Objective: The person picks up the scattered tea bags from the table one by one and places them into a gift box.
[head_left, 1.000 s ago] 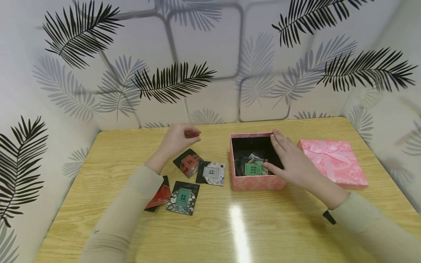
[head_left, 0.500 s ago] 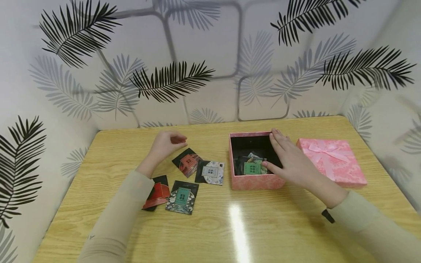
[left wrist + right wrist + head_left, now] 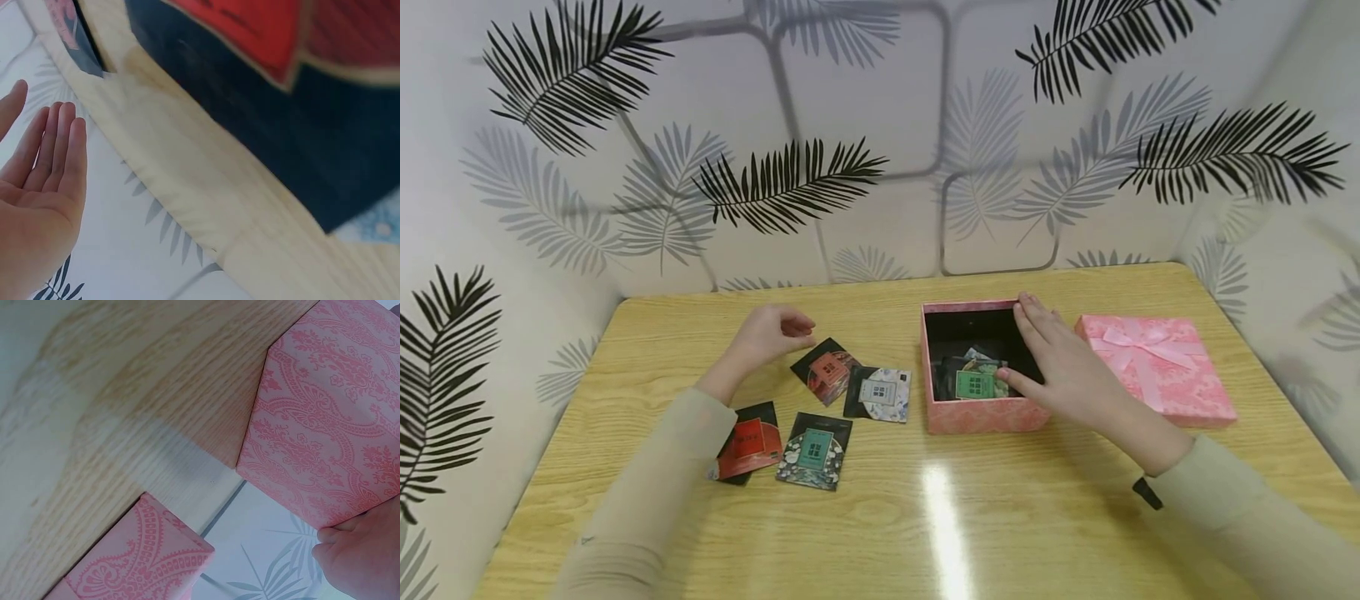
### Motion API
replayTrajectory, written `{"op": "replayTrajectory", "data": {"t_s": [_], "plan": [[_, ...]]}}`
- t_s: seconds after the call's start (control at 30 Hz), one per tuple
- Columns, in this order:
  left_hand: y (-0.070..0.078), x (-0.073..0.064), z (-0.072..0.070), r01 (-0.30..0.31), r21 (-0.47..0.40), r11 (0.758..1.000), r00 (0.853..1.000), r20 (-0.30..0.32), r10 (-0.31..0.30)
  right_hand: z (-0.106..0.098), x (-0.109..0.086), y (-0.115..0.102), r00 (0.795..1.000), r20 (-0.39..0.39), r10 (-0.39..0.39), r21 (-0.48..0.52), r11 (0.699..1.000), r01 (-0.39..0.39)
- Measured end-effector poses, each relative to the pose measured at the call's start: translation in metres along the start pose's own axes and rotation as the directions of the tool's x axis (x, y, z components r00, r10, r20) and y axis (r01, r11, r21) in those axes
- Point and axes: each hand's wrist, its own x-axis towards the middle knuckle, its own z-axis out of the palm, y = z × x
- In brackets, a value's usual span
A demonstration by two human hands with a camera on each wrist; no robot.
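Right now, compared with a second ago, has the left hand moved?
Yes. In the head view, the left hand has shifted leftward, farther from the open pink box.

Pink box (image 3: 988, 417) standing open
A green-labelled packet (image 3: 976, 384) is resting inside; dark printed packets (image 3: 815, 451) are lying flat left of the box.

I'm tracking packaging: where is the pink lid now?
In the head view, the pink lid lies with its bow up on the right of the table, beside the open pink box that the right hand touches.
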Motion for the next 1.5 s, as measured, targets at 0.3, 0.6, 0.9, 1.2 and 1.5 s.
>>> {"op": "replayTrajectory", "data": {"t_s": [0.3, 0.6, 0.9, 1.2, 1.5], "plan": [[-0.007, -0.001, 0.006, 0.016, 0.0, 1.0, 0.992, 0.127, -0.016, 0.0, 0.0, -0.001, 1.0, -0.004, 0.002, 0.003, 1.0, -0.002], [-0.004, -0.002, 0.018, 0.015, 0.029, 0.999, 0.992, 0.125, -0.018, 0.0, 0.0, -0.001, 1.0, -0.011, -0.002, 0.002, 1.0, 0.002], [-0.001, -0.001, 0.029, 0.028, 0.063, 0.998, 0.99, 0.136, -0.036, 0.002, 0.0, 0.0, 1.0, -0.015, -0.006, 0.008, 1.0, 0.006], [-0.004, 0.0, 0.032, 0.067, -0.054, 0.996, 0.99, 0.131, -0.06, 0.002, 0.001, 0.001, 1.0, -0.021, -0.008, 0.009, 1.0, 0.008], [-0.007, 0.001, 0.032, 0.098, -0.095, 0.991, 0.988, 0.132, -0.085, 0.001, 0.0, 0.0, 1.0, -0.022, -0.002, 0.018, 1.0, 0.002]]}}
